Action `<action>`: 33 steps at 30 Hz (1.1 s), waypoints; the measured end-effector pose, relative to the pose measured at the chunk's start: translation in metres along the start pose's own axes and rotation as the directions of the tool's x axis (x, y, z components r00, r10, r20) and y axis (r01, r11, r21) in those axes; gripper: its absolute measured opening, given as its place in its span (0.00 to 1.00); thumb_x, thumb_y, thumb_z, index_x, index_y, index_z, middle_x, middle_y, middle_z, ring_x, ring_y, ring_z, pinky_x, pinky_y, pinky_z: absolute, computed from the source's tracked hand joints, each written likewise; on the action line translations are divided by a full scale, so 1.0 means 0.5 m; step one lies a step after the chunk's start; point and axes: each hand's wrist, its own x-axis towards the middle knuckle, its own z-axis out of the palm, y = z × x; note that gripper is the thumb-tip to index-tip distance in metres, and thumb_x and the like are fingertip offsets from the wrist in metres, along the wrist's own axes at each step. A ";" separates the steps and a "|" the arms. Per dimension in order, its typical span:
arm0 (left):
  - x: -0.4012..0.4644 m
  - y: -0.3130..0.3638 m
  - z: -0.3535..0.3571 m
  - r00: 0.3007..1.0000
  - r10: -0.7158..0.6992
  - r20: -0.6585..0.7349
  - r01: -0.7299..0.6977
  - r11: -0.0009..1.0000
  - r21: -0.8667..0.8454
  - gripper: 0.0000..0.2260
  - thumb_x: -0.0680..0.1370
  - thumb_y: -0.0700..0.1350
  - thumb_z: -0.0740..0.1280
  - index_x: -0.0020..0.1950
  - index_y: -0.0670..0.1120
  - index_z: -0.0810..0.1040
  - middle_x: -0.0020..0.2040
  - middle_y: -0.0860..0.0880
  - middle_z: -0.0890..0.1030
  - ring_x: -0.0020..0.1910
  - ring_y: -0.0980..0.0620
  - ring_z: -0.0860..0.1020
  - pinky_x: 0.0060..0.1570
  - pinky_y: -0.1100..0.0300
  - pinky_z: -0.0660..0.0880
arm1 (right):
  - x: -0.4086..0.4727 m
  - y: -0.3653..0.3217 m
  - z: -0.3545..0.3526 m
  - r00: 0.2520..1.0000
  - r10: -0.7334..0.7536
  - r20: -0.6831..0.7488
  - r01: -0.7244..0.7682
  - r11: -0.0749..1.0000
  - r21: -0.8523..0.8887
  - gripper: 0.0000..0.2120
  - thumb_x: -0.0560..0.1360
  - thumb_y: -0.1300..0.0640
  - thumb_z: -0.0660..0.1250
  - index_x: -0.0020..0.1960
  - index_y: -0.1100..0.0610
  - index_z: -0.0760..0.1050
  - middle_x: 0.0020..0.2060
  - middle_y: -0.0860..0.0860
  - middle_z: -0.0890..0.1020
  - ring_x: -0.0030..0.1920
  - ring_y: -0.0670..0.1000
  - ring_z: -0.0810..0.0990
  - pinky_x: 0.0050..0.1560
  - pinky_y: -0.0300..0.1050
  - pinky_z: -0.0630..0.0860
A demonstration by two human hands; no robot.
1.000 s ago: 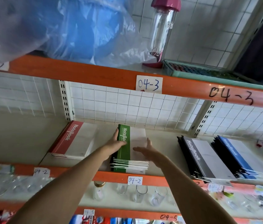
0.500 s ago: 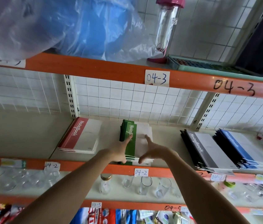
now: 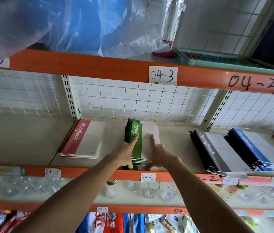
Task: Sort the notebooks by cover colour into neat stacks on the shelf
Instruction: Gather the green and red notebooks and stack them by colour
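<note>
Both hands now lie flat on the green stack (image 3: 137, 145), left hand (image 3: 127, 153) at its spine, right hand (image 3: 160, 153) on the cover, which we have squared up right of the red stack (image 3: 84, 140).

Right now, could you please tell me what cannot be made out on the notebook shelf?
Head view:
- Near corners of the green stack: covered by the left hand and right hand.
- Number of notebooks in the black stack and blue stack: edges too fine.
- Items at the shelf's far right: blurred, cut off by the frame.
</note>
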 end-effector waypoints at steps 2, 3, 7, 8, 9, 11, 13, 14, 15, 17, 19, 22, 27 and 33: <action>0.008 0.004 0.001 1.000 -0.029 -0.007 0.029 0.999 -0.044 0.63 0.64 0.37 0.82 0.80 0.55 0.36 0.46 0.39 0.79 0.37 0.48 0.78 0.42 0.54 0.78 | 0.013 0.002 -0.005 1.000 -0.028 0.005 0.028 1.000 -0.009 0.73 0.62 0.46 0.82 0.74 0.60 0.22 0.63 0.68 0.73 0.63 0.64 0.73 0.64 0.56 0.72; 0.013 0.007 0.002 0.999 -0.048 -0.014 0.047 0.996 -0.072 0.63 0.64 0.35 0.81 0.80 0.56 0.37 0.47 0.38 0.80 0.38 0.48 0.79 0.44 0.54 0.79 | 0.018 0.002 -0.008 0.999 -0.032 0.010 0.032 0.999 -0.018 0.73 0.61 0.45 0.82 0.73 0.61 0.21 0.63 0.69 0.73 0.63 0.64 0.74 0.65 0.56 0.72; 0.040 0.014 -0.002 0.993 -0.113 -0.046 0.107 0.987 -0.118 0.63 0.63 0.33 0.81 0.80 0.59 0.39 0.53 0.38 0.80 0.45 0.46 0.81 0.48 0.54 0.80 | 0.036 0.002 -0.033 1.000 -0.024 0.018 0.024 0.999 0.036 0.71 0.63 0.46 0.81 0.74 0.65 0.24 0.66 0.69 0.71 0.67 0.64 0.71 0.68 0.53 0.66; 0.044 0.017 -0.005 0.991 -0.126 -0.051 0.119 0.986 -0.120 0.63 0.63 0.33 0.81 0.80 0.59 0.39 0.54 0.38 0.80 0.46 0.46 0.81 0.48 0.54 0.79 | 0.038 0.002 -0.036 1.000 -0.028 0.010 0.027 0.999 0.031 0.71 0.63 0.47 0.81 0.74 0.66 0.25 0.66 0.69 0.71 0.67 0.64 0.71 0.68 0.53 0.66; 0.046 0.018 -0.007 0.990 -0.134 -0.045 0.128 0.984 -0.125 0.63 0.63 0.33 0.81 0.80 0.59 0.39 0.56 0.37 0.79 0.47 0.45 0.81 0.47 0.55 0.79 | 0.040 0.003 -0.039 0.999 -0.035 0.015 0.034 0.999 0.030 0.71 0.63 0.47 0.81 0.74 0.66 0.25 0.67 0.69 0.71 0.68 0.65 0.71 0.69 0.54 0.65; 0.049 0.015 -0.009 0.990 -0.140 -0.008 0.138 0.980 -0.140 0.64 0.62 0.34 0.81 0.79 0.61 0.38 0.59 0.36 0.78 0.48 0.44 0.81 0.46 0.54 0.80 | 0.046 0.008 -0.038 0.998 -0.048 0.031 0.046 0.998 0.038 0.73 0.62 0.46 0.82 0.73 0.65 0.22 0.67 0.69 0.71 0.68 0.66 0.70 0.70 0.57 0.65; 0.051 0.011 -0.013 0.989 -0.147 0.016 0.148 0.976 -0.160 0.67 0.60 0.37 0.83 0.77 0.64 0.36 0.64 0.35 0.75 0.54 0.42 0.80 0.51 0.50 0.80 | 0.051 0.012 -0.037 0.996 -0.072 0.044 0.072 0.997 0.001 0.75 0.60 0.43 0.82 0.72 0.66 0.22 0.67 0.68 0.72 0.68 0.67 0.70 0.71 0.58 0.64; 0.049 0.011 -0.016 0.988 -0.151 0.023 0.152 0.977 -0.151 0.68 0.59 0.38 0.84 0.77 0.64 0.35 0.67 0.35 0.74 0.58 0.41 0.79 0.55 0.47 0.78 | 0.053 0.014 -0.037 0.995 -0.082 0.058 0.083 0.996 -0.014 0.75 0.60 0.42 0.82 0.73 0.67 0.22 0.66 0.68 0.73 0.68 0.67 0.71 0.71 0.57 0.65; 0.047 0.011 -0.015 0.988 -0.152 0.028 0.155 0.979 -0.131 0.68 0.59 0.39 0.84 0.77 0.64 0.34 0.67 0.35 0.73 0.58 0.40 0.78 0.56 0.46 0.78 | 0.055 0.016 -0.037 0.994 -0.087 0.068 0.089 0.996 -0.027 0.75 0.59 0.42 0.82 0.73 0.67 0.23 0.66 0.68 0.73 0.67 0.67 0.72 0.71 0.57 0.66; 0.037 0.011 -0.005 0.989 -0.144 0.013 0.145 0.983 -0.112 0.67 0.61 0.38 0.83 0.78 0.62 0.35 0.61 0.37 0.77 0.52 0.44 0.80 0.53 0.49 0.79 | 0.049 0.016 -0.033 0.994 -0.091 0.064 0.094 0.995 -0.039 0.75 0.59 0.43 0.82 0.73 0.66 0.23 0.65 0.69 0.73 0.66 0.67 0.73 0.69 0.58 0.68; 0.030 0.010 0.004 0.991 -0.130 -0.020 0.126 0.983 -0.136 0.66 0.61 0.37 0.83 0.78 0.63 0.36 0.56 0.39 0.79 0.46 0.47 0.80 0.49 0.51 0.80 | 0.040 0.015 -0.027 0.995 -0.092 0.045 0.094 0.995 -0.030 0.74 0.59 0.45 0.83 0.75 0.65 0.24 0.66 0.68 0.73 0.66 0.66 0.73 0.68 0.58 0.69; 0.032 0.004 0.004 0.993 -0.115 -0.031 0.110 0.984 -0.141 0.65 0.61 0.38 0.83 0.78 0.63 0.37 0.51 0.39 0.81 0.42 0.49 0.80 0.42 0.55 0.80 | 0.035 0.017 -0.023 0.995 -0.103 -0.002 0.103 0.995 0.004 0.72 0.61 0.47 0.82 0.76 0.64 0.26 0.66 0.67 0.73 0.66 0.66 0.73 0.68 0.55 0.69; 0.015 0.017 0.003 0.993 -0.103 -0.055 0.092 0.982 -0.165 0.60 0.65 0.34 0.80 0.80 0.60 0.41 0.41 0.43 0.79 0.32 0.52 0.76 0.29 0.64 0.70 | 0.016 0.012 -0.023 0.993 -0.110 -0.031 0.110 0.994 0.000 0.69 0.64 0.48 0.81 0.76 0.65 0.29 0.66 0.67 0.74 0.66 0.66 0.73 0.66 0.54 0.69; -0.004 0.016 0.020 0.987 -0.106 -0.121 0.083 0.980 -0.182 0.56 0.66 0.31 0.76 0.80 0.61 0.45 0.37 0.45 0.78 0.32 0.50 0.77 0.28 0.63 0.72 | -0.002 0.009 -0.003 0.990 -0.088 -0.109 0.086 0.996 -0.021 0.63 0.66 0.50 0.80 0.78 0.62 0.34 0.60 0.65 0.79 0.60 0.65 0.78 0.59 0.54 0.73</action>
